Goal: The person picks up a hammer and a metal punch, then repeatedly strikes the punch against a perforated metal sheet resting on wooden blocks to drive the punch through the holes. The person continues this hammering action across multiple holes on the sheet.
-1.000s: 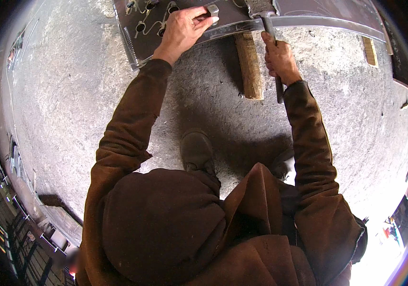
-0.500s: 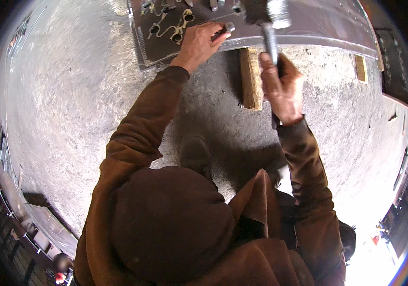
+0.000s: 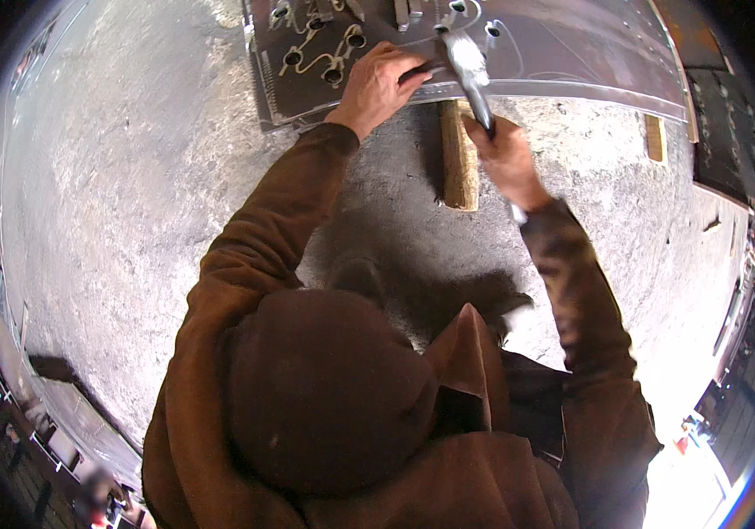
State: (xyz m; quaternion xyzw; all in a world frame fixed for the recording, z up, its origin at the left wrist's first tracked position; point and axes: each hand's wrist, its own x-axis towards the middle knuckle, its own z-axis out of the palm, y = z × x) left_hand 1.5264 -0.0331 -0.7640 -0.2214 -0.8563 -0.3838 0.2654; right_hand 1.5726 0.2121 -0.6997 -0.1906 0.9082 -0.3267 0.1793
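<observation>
Hammer (image 3: pixel 472 76) moved nearer left hand (image 3: pixel 377 86), right hand (image 3: pixel 509 160) gripping

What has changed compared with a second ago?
The hammer has swung leftward, its head nearer the left hand, which moved slightly right along the plate with its small metal piece. The right hand still holds the hammer; the wooden block stayed by the plate's edge.

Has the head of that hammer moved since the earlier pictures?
Yes. Judged against the wooden block, the blurred hammer head has shifted to the left, toward the left hand.
</observation>
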